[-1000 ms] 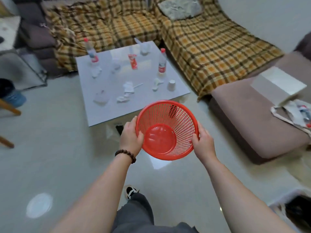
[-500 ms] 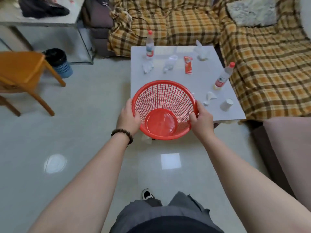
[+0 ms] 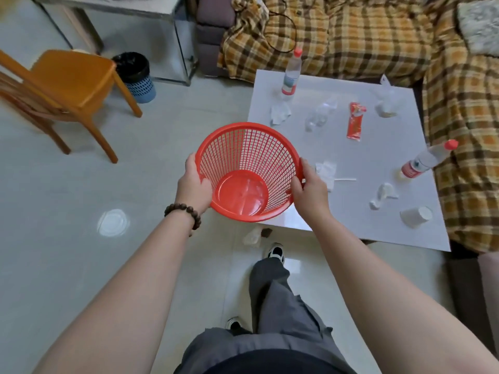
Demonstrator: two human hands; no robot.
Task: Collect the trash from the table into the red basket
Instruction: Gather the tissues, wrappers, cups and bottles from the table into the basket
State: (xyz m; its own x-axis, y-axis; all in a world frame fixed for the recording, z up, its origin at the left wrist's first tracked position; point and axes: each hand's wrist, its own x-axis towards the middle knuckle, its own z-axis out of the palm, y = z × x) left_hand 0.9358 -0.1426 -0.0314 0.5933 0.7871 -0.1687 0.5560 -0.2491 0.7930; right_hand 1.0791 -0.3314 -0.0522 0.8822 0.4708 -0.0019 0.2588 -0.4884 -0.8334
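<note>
1. The red basket point(image 3: 248, 168) is held in the air at the near left corner of the white table point(image 3: 378, 211), its mouth tilted toward the camera. Nothing lies inside it; the solid red bottom shows.
2. The left hand point(image 3: 193, 184) grips the basket's left rim, thumb inside the mesh wall. A dark bead bracelet point(image 3: 185, 213) sits on that wrist.
3. The right hand point(image 3: 310, 191) grips the right rim, fingers curled over the edge.
4. Trash on the table: an upright bottle with a red cap point(image 3: 291, 72) at the far left edge; a crumpled tissue point(image 3: 279, 113) just in front of it; a flattened clear plastic bottle point(image 3: 320, 117); a red wrapper point(image 3: 355, 121); a clear plastic bag point(image 3: 387, 102) near the far right corner.
5. Also on the table: a second red-capped bottle point(image 3: 428, 159) at the right edge; a crumpled paper point(image 3: 326, 171) just beside the right hand; a white stick point(image 3: 345, 180); a twisted white scrap point(image 3: 383, 195); a paper cup point(image 3: 417, 216) lying on its side near the front right.
6. A small scrap of litter point(image 3: 252, 237) lies on the floor below the table's near edge.
7. A plaid-covered sofa point(image 3: 364, 41) borders the table on its far and right sides. An orange chair point(image 3: 67, 85) and a small dark bin point(image 3: 135, 74) stand on the floor to the left.
</note>
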